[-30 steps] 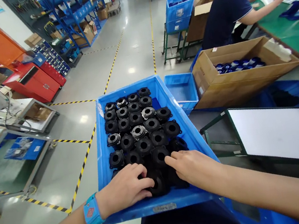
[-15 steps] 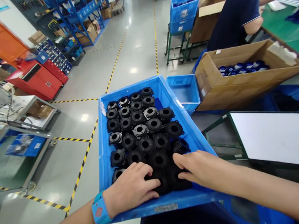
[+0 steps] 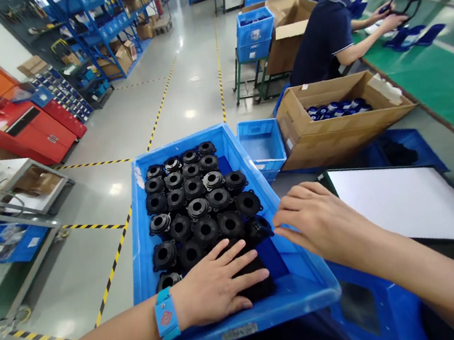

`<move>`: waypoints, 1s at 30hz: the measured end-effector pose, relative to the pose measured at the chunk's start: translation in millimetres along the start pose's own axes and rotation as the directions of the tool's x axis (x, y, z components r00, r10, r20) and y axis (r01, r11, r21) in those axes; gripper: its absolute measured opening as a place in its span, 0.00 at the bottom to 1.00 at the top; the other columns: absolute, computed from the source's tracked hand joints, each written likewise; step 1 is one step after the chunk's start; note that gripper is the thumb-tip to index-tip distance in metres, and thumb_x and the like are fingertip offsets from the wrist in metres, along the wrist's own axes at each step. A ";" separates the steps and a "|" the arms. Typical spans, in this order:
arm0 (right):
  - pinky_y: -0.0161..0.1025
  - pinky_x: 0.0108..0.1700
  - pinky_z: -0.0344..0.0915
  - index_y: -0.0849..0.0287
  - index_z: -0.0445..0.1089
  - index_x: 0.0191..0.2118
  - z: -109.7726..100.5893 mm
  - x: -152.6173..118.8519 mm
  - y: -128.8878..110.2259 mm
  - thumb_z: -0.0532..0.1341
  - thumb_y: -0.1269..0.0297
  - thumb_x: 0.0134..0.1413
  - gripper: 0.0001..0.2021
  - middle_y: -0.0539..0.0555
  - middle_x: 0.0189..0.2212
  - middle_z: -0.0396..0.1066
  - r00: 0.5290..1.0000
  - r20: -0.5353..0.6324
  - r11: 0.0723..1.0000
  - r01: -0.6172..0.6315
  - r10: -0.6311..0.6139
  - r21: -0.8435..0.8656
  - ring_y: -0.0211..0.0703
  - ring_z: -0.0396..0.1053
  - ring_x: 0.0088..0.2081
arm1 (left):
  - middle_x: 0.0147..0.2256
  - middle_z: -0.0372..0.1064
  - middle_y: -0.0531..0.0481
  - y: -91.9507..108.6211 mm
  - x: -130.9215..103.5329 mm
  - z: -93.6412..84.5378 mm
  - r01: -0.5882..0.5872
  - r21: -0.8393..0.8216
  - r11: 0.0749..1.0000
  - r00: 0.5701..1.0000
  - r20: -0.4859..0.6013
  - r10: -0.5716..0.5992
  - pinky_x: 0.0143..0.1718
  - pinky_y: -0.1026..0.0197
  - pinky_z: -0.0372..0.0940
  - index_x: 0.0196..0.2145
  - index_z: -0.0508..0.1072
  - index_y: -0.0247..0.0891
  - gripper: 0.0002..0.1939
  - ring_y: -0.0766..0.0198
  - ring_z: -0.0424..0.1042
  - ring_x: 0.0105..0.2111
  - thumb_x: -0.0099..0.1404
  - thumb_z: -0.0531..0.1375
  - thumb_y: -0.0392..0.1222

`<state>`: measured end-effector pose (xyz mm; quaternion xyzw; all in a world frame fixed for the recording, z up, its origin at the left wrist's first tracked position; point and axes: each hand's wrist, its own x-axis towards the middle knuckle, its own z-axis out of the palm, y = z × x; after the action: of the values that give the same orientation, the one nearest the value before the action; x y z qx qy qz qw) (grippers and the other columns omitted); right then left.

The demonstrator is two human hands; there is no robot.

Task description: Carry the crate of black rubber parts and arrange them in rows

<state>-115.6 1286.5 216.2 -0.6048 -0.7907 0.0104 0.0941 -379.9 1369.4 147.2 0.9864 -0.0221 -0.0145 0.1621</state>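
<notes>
L hand (image 3: 216, 282) flat, fingers spread, on black parts (image 3: 198, 208) at near end of blue bin (image 3: 306, 272) | R hand (image 3: 313, 219) loosely curled, holding nothing, over bin's right rim | wristband (image 3: 166, 315) on L wrist

No legible text: labels on blue crate (image 3: 240, 331) and wristband (image 3: 166, 317) unreadable.

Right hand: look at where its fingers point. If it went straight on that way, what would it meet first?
The right hand hovers at the blue bin's right wall, fingers pointing left. Going straight on, it would probably first meet the black round part nearest its fingertips, though height above the parts is unclear.
</notes>
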 end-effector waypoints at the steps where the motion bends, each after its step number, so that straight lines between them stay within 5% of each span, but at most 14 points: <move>1: 0.47 0.49 0.55 0.55 0.74 0.30 1.9 2.3 2.2 0.68 0.62 0.56 0.06 0.51 0.30 0.71 1.000 -0.011 0.998 0.000 -0.001 -0.067 0.46 0.65 0.38 | 0.71 0.46 0.51 -0.9 -1.6 -1.8 0.000 -0.009 1.000 1.000 0.016 0.000 0.70 0.42 0.43 0.71 0.48 0.52 0.31 0.50 0.42 0.71 0.75 0.49 0.56; 6: 0.51 0.54 0.57 0.57 0.77 0.28 33.9 21.0 -4.1 0.75 0.51 0.42 0.15 0.55 0.31 0.71 0.991 0.132 0.954 0.073 -0.036 -0.291 0.53 0.65 0.43 | 0.71 0.45 0.49 -1.1 -1.6 -10.8 0.010 -0.043 0.999 0.999 0.054 -0.008 0.70 0.43 0.43 0.71 0.45 0.52 0.34 0.49 0.44 0.71 0.73 0.50 0.59; 11: 0.53 0.62 0.54 0.54 0.79 0.28 58.4 32.4 -12.3 0.73 0.58 0.47 0.07 0.56 0.32 0.73 0.978 0.207 0.932 0.058 0.018 -0.357 0.55 0.66 0.48 | 0.72 0.40 0.48 -0.2 0.6 -6.1 0.043 -0.035 0.998 0.996 0.086 -0.040 0.69 0.38 0.45 0.71 0.46 0.55 0.33 0.45 0.41 0.71 0.73 0.50 0.59; 16: 0.54 0.60 0.54 0.58 0.78 0.30 60.9 28.6 -14.8 0.72 0.61 0.47 0.07 0.57 0.32 0.72 0.984 0.157 0.946 -0.027 0.082 -0.323 0.55 0.66 0.47 | 0.72 0.38 0.50 -1.7 -0.7 0.4 0.037 -0.039 0.999 0.998 0.055 -0.035 0.69 0.38 0.46 0.70 0.47 0.57 0.31 0.45 0.40 0.71 0.74 0.51 0.56; 20: 0.53 0.57 0.55 0.61 0.76 0.28 52.2 23.8 -21.3 0.74 0.55 0.42 0.14 0.56 0.30 0.71 0.989 0.091 0.970 -0.092 0.115 -0.225 0.53 0.65 0.44 | 0.72 0.41 0.49 -2.2 -3.3 1.5 0.036 -0.047 0.998 0.999 0.024 -0.035 0.69 0.39 0.45 0.70 0.48 0.57 0.31 0.48 0.41 0.71 0.74 0.50 0.56; 25: 0.52 0.53 0.54 0.57 0.71 0.27 16.5 4.7 -20.5 0.73 0.61 0.43 0.11 0.51 0.29 0.68 0.988 -0.092 0.992 -0.129 0.127 -0.016 0.48 0.65 0.39 | 0.71 0.45 0.48 -2.1 -3.9 0.8 0.032 -0.030 0.999 0.999 0.022 -0.032 0.69 0.40 0.46 0.71 0.47 0.55 0.31 0.49 0.42 0.71 0.74 0.50 0.57; 28: 0.51 0.48 0.56 0.54 0.71 0.32 -11.8 -18.0 -8.2 0.69 0.59 0.50 0.08 0.51 0.32 0.68 0.937 -0.279 0.973 -0.171 0.210 0.157 0.47 0.66 0.37 | 0.71 0.45 0.46 -0.6 -2.6 -0.5 0.039 -0.009 0.999 0.999 0.038 -0.038 0.68 0.39 0.48 0.71 0.47 0.56 0.32 0.47 0.43 0.71 0.73 0.51 0.57; 30: 0.52 0.47 0.60 0.52 0.71 0.37 -25.3 -34.5 0.1 0.67 0.55 0.53 0.10 0.54 0.40 0.69 0.862 -0.405 0.944 -0.221 0.306 0.244 0.51 0.68 0.42 | 0.70 0.46 0.44 1.2 -2.0 -2.4 0.035 0.003 0.999 0.999 0.040 -0.035 0.67 0.38 0.51 0.71 0.48 0.54 0.33 0.45 0.44 0.71 0.73 0.53 0.57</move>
<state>-102.8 1251.0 236.3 -0.6824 -0.6541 -0.0377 0.3240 -381.8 1369.2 149.9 0.9863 -0.0080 -0.0373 0.1602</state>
